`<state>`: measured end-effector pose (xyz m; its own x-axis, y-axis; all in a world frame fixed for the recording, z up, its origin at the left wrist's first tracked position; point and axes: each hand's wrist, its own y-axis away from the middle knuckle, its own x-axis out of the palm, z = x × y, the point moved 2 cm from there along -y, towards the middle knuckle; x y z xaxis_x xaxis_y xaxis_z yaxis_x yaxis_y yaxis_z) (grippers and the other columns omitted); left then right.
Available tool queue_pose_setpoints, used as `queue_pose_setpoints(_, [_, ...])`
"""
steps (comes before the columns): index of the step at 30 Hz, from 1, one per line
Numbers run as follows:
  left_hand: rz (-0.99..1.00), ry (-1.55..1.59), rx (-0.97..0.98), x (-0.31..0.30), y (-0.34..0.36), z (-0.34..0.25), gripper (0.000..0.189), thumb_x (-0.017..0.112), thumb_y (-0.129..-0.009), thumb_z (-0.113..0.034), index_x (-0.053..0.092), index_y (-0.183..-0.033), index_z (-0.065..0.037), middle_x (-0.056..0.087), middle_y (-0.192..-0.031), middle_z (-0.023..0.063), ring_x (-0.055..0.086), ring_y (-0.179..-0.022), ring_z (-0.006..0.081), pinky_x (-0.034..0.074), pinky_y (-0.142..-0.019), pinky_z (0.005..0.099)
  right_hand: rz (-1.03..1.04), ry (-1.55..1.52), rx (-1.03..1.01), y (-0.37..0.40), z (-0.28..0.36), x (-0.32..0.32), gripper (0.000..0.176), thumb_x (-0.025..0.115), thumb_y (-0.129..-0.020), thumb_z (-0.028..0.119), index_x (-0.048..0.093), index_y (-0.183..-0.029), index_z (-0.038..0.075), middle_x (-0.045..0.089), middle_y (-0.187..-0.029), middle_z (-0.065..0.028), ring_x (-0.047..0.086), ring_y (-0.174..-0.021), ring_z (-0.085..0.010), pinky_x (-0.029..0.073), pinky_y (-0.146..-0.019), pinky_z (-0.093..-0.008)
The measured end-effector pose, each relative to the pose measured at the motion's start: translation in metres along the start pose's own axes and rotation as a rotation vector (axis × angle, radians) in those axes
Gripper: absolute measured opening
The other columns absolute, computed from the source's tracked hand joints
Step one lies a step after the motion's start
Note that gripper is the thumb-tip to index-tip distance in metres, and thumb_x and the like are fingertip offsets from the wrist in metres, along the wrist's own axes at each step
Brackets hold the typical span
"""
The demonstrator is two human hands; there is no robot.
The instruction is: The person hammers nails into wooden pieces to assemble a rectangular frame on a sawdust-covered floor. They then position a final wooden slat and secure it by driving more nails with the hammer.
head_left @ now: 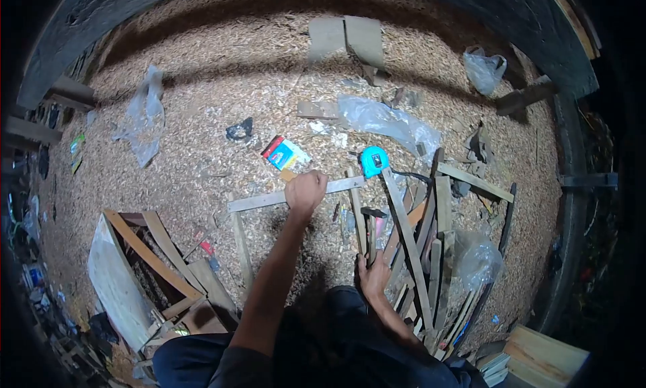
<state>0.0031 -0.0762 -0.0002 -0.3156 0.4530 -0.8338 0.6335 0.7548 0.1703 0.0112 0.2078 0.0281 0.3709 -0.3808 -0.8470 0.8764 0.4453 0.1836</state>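
My left hand (307,191) is closed round the middle of a pale wooden strip (259,201) lying crosswise. Beneath its two ends, other strips run back toward me, a left upright (241,247) and a right upright (357,213), so the three make a three-sided frame. My right hand (375,278) is closed round the lower handle of a hammer (374,214), close beside the right upright. The hammer's dark head points away from me. Just past the right-hand corner rests a turquoise tape measure (373,160).
Loose wooden strips (410,247) are piled on my right. A wooden frame with a pale panel (114,280) stands at left. Wood shavings cover the ground. A red and blue packet (286,154), plastic sheeting (387,122) and cardboard (363,39) lie ahead.
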Motion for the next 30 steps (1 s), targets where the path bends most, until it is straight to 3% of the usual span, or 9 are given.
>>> queue_pose_setpoints(4, [0.004, -0.015, -0.070, -0.002, -0.002, -0.002, 0.039, 0.049, -0.085, -0.038, 0.072, -0.084, -0.006, 0.067, -0.076, 0.0224, 0.066, -0.072, 0.0395, 0.052, -0.072, 0.0479, -0.038, -0.013, -0.029, 0.000, 0.005, -0.003, 0.031, 0.065, -0.089, 0.029, 0.050, -0.093, 0.002, 0.062, -0.065, -0.0229, 0.062, -0.061, -0.0445, 0.047, -0.055, -0.0530])
queue_pose_setpoints(16, [-0.073, -0.076, -0.015, 0.001, -0.003, -0.001, 0.042, 0.047, -0.090, -0.035, 0.073, -0.079, -0.003, 0.068, -0.074, 0.0213, 0.068, -0.068, 0.0369, 0.054, -0.067, 0.0462, 0.009, -0.013, -0.065, -0.001, -0.008, 0.003, 0.030, 0.064, -0.089, 0.028, 0.050, -0.095, 0.002, 0.063, -0.068, -0.0259, 0.063, -0.065, -0.0461, 0.048, -0.060, -0.0555])
queue_pose_setpoints(18, [-0.012, -0.090, -0.028, -0.003, -0.003, -0.002, 0.046, 0.045, -0.092, -0.039, 0.072, -0.084, -0.002, 0.068, -0.077, 0.0222, 0.068, -0.074, 0.0374, 0.053, -0.069, 0.0470, 0.003, -0.008, -0.090, -0.002, -0.011, 0.005, 0.030, 0.064, -0.089, 0.028, 0.050, -0.093, 0.001, 0.063, -0.069, -0.0263, 0.063, -0.066, -0.0464, 0.048, -0.061, -0.0557])
queue_pose_setpoints(20, [0.035, -0.033, 0.019, -0.009, -0.003, -0.004, 0.049, 0.044, -0.094, -0.042, 0.067, -0.089, 0.000, 0.067, -0.081, 0.0236, 0.066, -0.080, 0.0393, 0.051, -0.073, 0.0476, 0.047, 0.013, -0.065, -0.007, -0.016, 0.003, 0.035, 0.065, -0.089, 0.030, 0.050, -0.095, -0.001, 0.063, -0.071, -0.0281, 0.062, -0.068, -0.0483, 0.048, -0.063, -0.0554])
queue_pose_setpoints(22, [-0.007, 0.278, 0.132, -0.011, -0.011, 0.002, 0.046, 0.046, -0.096, -0.040, 0.063, -0.092, 0.002, 0.066, -0.083, 0.0240, 0.064, -0.083, 0.0415, 0.049, -0.075, 0.0475, 0.104, -0.035, -0.132, -0.010, -0.013, -0.008, 0.040, 0.064, -0.090, 0.036, 0.053, -0.099, -0.002, 0.062, -0.072, -0.0297, 0.061, -0.072, -0.0502, 0.048, -0.065, -0.0544])
queue_pose_setpoints(24, [-0.058, 0.417, 0.399, -0.030, -0.018, 0.000, 0.038, 0.048, -0.097, -0.032, 0.062, -0.095, 0.003, 0.065, -0.086, 0.0242, 0.061, -0.081, 0.0399, 0.047, -0.077, 0.0451, 0.121, -0.109, -0.116, -0.019, -0.008, -0.026, 0.045, 0.061, -0.092, 0.041, 0.056, -0.101, -0.002, 0.061, -0.074, -0.0300, 0.060, -0.075, -0.0510, 0.046, -0.066, -0.0539])
queue_pose_setpoints(27, [0.052, 0.075, 0.501, -0.101, -0.023, -0.022, 0.038, 0.048, -0.099, -0.034, 0.068, -0.104, -0.002, 0.067, -0.106, 0.0171, 0.061, -0.103, 0.0313, 0.046, -0.096, 0.0423, 0.087, -0.146, -0.107, -0.031, -0.003, -0.054, 0.040, 0.053, -0.097, 0.037, 0.057, -0.112, 0.000, 0.062, -0.079, -0.0306, 0.060, -0.077, -0.0507, 0.045, -0.067, -0.0542])
queue_pose_setpoints(30, [0.152, -0.192, 0.545, -0.162, -0.040, -0.038, 0.038, 0.048, -0.099, -0.036, 0.068, -0.103, -0.004, 0.068, -0.104, 0.0155, 0.063, -0.098, 0.0305, 0.048, -0.093, 0.0429, 0.023, -0.098, -0.213, -0.043, -0.020, -0.062, 0.041, 0.053, -0.097, 0.035, 0.055, -0.119, 0.000, 0.062, -0.081, -0.0319, 0.060, -0.078, -0.0505, 0.046, -0.067, -0.0531])
